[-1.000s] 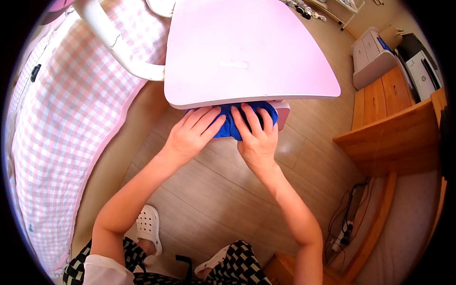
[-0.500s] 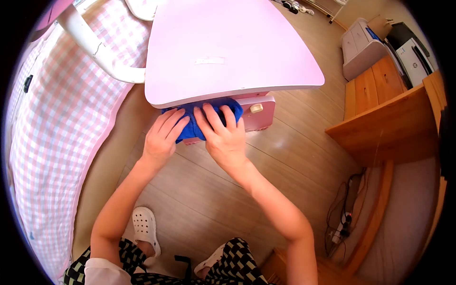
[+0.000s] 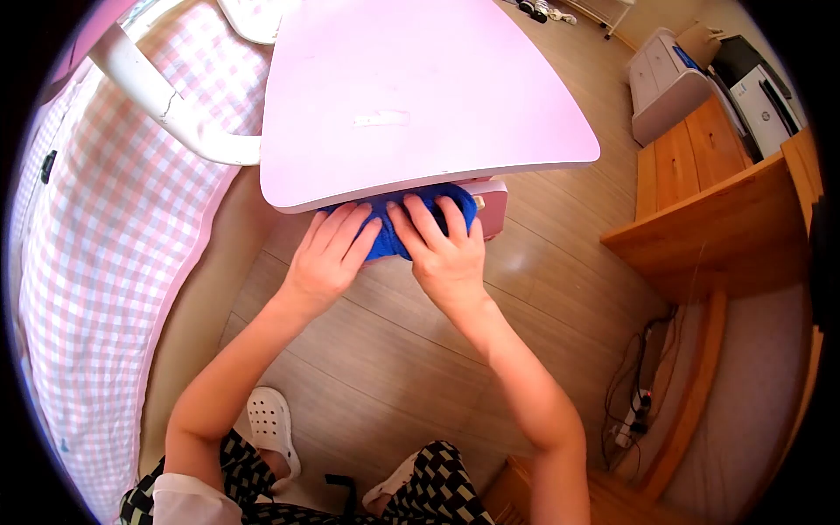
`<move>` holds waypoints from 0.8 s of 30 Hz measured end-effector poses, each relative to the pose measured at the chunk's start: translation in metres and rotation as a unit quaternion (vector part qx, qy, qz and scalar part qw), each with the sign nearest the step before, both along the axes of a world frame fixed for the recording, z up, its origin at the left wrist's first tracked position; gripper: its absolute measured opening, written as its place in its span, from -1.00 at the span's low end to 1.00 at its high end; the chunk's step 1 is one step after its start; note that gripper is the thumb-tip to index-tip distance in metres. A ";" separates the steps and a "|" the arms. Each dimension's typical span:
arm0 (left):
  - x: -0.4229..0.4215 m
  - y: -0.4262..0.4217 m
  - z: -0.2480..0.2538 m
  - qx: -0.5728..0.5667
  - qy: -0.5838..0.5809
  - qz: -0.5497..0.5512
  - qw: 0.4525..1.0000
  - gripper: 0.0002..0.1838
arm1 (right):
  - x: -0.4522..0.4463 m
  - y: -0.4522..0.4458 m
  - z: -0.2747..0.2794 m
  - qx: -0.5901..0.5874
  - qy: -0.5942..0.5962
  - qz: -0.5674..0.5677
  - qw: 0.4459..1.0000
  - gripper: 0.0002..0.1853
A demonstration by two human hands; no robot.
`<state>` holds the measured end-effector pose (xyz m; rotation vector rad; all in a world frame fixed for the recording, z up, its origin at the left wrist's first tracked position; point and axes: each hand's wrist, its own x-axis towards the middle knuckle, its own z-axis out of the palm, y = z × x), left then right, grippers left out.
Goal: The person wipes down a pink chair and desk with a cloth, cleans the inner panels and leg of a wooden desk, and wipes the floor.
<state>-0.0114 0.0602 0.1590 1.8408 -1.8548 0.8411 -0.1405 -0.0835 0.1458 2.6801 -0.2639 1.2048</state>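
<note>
A blue cloth lies bunched against the front of a pink drawer unit, just below the near edge of a pink tabletop. My left hand grips the cloth's left part with curled fingers, their tips close under the tabletop edge. To its right, my right hand has its fingers bent into the same cloth and presses it to the drawer front. A pale knob shows beside the cloth's right end. Most of the drawer front is hidden behind the cloth and hands.
On the left is a bed with a checked cover and a white tubular rail. Wooden furniture stands at the right, with a printer behind it. A power strip and cables lie below. White clogs are on my feet.
Both hands have slid right along the drawer front with the blue cloth, which now partly covers the area near the knob. The view has shifted slightly.
</note>
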 end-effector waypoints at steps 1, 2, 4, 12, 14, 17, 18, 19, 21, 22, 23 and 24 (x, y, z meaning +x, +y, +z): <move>-0.002 -0.003 0.000 0.001 -0.001 0.001 1.000 -0.55 | -0.001 -0.002 0.000 0.001 -0.001 0.001 1.000 -0.63; -0.004 -0.006 -0.001 -0.006 0.013 -0.003 1.000 -0.56 | -0.003 -0.004 0.001 -0.001 0.001 -0.004 1.000 -0.63; -0.007 -0.012 -0.003 -0.011 0.029 -0.007 0.999 -0.57 | -0.006 -0.008 0.002 -0.008 0.005 -0.015 1.000 -0.62; -0.024 -0.041 -0.008 -0.031 0.041 -0.013 0.999 -0.57 | -0.023 -0.033 0.004 -0.002 0.011 -0.045 0.999 -0.58; -0.032 -0.050 -0.007 -0.023 0.035 -0.004 0.999 -0.57 | -0.029 -0.038 0.005 -0.001 0.018 -0.063 0.998 -0.56; -0.042 -0.065 -0.010 -0.035 0.048 -0.005 0.998 -0.57 | -0.038 -0.045 0.007 0.027 0.025 -0.078 0.996 -0.48; -0.044 -0.070 -0.011 -0.039 0.049 -0.003 0.998 -0.56 | -0.039 -0.048 0.007 0.034 0.022 -0.079 0.996 -0.46; -0.046 -0.073 -0.012 -0.039 0.048 -0.002 0.998 -0.56 | -0.041 -0.050 0.006 0.042 0.020 -0.081 0.996 -0.44; -0.049 -0.078 -0.012 -0.038 0.061 -0.012 0.997 -0.57 | -0.044 -0.053 0.007 0.051 0.025 -0.082 0.995 -0.42; -0.049 -0.080 -0.012 -0.040 0.059 -0.016 0.997 -0.57 | -0.044 -0.055 0.007 0.053 0.020 -0.084 0.995 -0.41; -0.050 -0.082 -0.012 -0.040 0.059 -0.016 0.997 -0.57 | -0.045 -0.056 0.008 0.056 0.015 -0.085 0.995 -0.39; -0.051 -0.084 -0.013 -0.041 0.061 -0.017 0.997 -0.57 | -0.046 -0.057 0.007 0.055 0.011 -0.085 0.995 -0.38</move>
